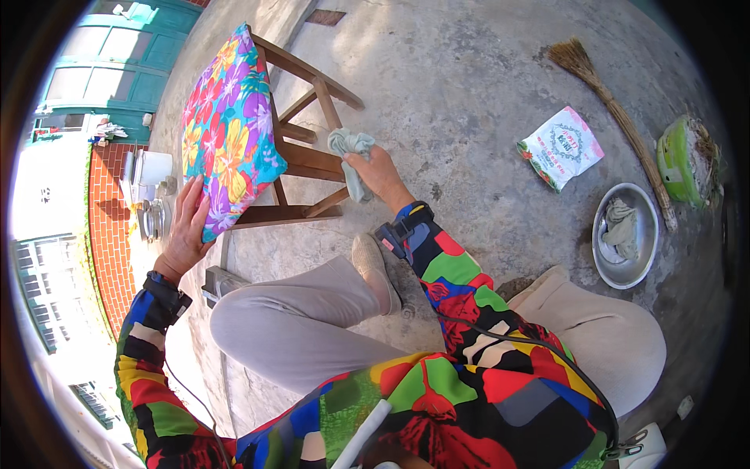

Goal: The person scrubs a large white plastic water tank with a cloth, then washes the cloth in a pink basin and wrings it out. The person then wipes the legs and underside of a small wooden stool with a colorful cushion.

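A wooden stool [313,170] with a flower-patterned cushion [225,138] on its seat stands before me, its legs pointing towards the right of the view. My left hand [188,225] lies against the near edge of the cushion, fingers spread a little. A crumpled pale green cloth [353,155] is gripped in my right hand [378,173], touching the stool's leg or rung. Part of the cloth hangs below my fingers.
On the concrete floor to the right lie a printed plastic packet [561,148] and a straw broom [621,114]. A metal basin [645,249] holds a wet-looking cloth [621,228]. Beside the broom is a green container [677,161]. Jars [153,220] stand by the brick wall [111,220] at left.
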`<state>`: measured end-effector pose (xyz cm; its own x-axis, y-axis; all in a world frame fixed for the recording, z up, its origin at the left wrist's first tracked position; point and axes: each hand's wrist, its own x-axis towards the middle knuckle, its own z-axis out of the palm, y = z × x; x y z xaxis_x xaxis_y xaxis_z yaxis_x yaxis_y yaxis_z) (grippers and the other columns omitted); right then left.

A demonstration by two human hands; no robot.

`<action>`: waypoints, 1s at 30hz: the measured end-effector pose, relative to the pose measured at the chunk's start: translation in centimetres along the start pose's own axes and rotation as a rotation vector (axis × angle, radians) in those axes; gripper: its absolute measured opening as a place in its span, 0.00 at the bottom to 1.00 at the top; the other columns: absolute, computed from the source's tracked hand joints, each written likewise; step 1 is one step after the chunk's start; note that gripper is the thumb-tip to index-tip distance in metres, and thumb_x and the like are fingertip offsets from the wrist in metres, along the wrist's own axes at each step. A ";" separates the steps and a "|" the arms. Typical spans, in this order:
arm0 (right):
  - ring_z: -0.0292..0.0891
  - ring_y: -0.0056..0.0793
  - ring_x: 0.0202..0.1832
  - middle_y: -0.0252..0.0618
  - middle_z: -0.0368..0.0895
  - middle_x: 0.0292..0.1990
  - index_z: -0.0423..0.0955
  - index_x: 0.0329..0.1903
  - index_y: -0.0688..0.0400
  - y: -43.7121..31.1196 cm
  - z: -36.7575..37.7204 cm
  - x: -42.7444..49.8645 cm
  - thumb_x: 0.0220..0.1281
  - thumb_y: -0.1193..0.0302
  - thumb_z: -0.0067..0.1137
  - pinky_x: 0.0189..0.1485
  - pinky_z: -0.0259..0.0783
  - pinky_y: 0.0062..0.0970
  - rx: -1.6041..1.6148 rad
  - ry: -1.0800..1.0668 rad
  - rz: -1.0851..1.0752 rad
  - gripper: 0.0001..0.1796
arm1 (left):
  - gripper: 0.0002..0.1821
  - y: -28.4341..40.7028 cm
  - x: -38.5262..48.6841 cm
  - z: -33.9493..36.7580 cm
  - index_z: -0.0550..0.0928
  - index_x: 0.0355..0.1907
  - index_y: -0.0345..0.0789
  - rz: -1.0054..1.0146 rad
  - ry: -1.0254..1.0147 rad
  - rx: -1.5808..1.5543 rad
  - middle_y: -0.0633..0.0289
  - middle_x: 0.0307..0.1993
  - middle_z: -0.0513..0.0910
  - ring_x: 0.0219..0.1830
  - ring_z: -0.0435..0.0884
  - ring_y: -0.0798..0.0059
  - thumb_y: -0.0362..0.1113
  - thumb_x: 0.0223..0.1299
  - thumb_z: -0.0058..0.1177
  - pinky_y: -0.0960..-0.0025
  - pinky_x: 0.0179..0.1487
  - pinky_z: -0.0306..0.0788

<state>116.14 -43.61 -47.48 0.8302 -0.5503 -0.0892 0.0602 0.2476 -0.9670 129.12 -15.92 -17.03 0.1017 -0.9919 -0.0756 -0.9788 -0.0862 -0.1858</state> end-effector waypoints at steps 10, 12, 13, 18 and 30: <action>0.68 0.51 0.53 0.49 0.70 0.49 0.71 0.52 0.63 -8.5 7.0 -5.8 0.63 0.69 0.61 0.60 0.66 0.43 -0.038 0.409 -0.542 0.17 | 0.45 -0.6 2.9 -3.8 0.64 0.76 0.43 -0.041 -0.139 0.130 0.47 0.79 0.58 0.79 0.55 0.42 0.59 0.61 0.61 0.43 0.78 0.52; 0.68 0.52 0.55 0.50 0.70 0.52 0.71 0.53 0.63 -10.5 8.5 -6.0 0.63 0.71 0.59 0.60 0.66 0.43 -0.025 0.362 -0.643 0.18 | 0.47 1.2 4.4 -5.2 0.68 0.75 0.41 -0.062 -0.085 0.029 0.48 0.79 0.58 0.80 0.54 0.45 0.76 0.68 0.37 0.45 0.79 0.50; 0.68 0.52 0.56 0.50 0.70 0.52 0.71 0.53 0.63 -10.6 8.9 -6.2 0.63 0.71 0.57 0.59 0.66 0.43 -0.086 0.311 -0.659 0.17 | 0.46 1.9 5.3 -5.3 0.69 0.75 0.41 -0.149 -0.040 -0.096 0.49 0.79 0.58 0.80 0.54 0.45 0.74 0.68 0.37 0.45 0.79 0.50; 0.70 0.49 0.52 0.50 0.71 0.49 0.74 0.47 0.64 -2.6 5.6 -6.5 0.68 0.72 0.55 0.58 0.68 0.40 -0.125 0.384 -0.434 0.10 | 0.40 3.4 10.0 -2.1 0.66 0.75 0.36 -0.238 0.159 -0.295 0.48 0.79 0.58 0.79 0.56 0.48 0.63 0.73 0.39 0.50 0.80 0.48; 0.75 0.43 0.48 0.43 0.72 0.45 0.80 0.42 0.54 -3.4 0.3 2.2 0.55 0.75 0.63 0.47 0.75 0.37 -0.540 -0.136 -0.642 0.10 | 0.37 3.4 10.5 -0.9 0.67 0.74 0.32 -0.234 0.167 -0.287 0.45 0.77 0.61 0.78 0.59 0.47 0.54 0.70 0.42 0.50 0.80 0.48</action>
<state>117.93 -45.42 -44.33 0.7869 -0.3442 0.5122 0.2986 -0.5140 -0.8041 126.70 -26.69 -17.59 0.3203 -0.9419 0.1012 -0.9450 -0.3102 0.1038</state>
